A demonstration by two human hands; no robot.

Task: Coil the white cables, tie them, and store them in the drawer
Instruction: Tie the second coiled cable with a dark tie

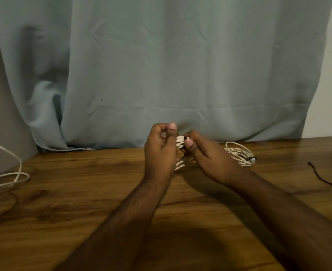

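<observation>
Both hands hold a coiled white cable (180, 142) above the wooden table (102, 192). My left hand (160, 149) grips one side of the bundle with curled fingers, thumb up. My right hand (204, 157) pinches the strands from the other side, where a thin dark tie shows at the top of the bundle. More loops of this coil (181, 163) hang below, between the hands. A second coiled white cable (239, 153), bound with a dark tie, lies on the table just beyond my right hand. A loose white cable (6, 178) sprawls at the left edge.
A loose dark tie (321, 176) lies on the table at the far right. A grey-blue curtain (161, 65) hangs right behind the table's back edge. No drawer is in view.
</observation>
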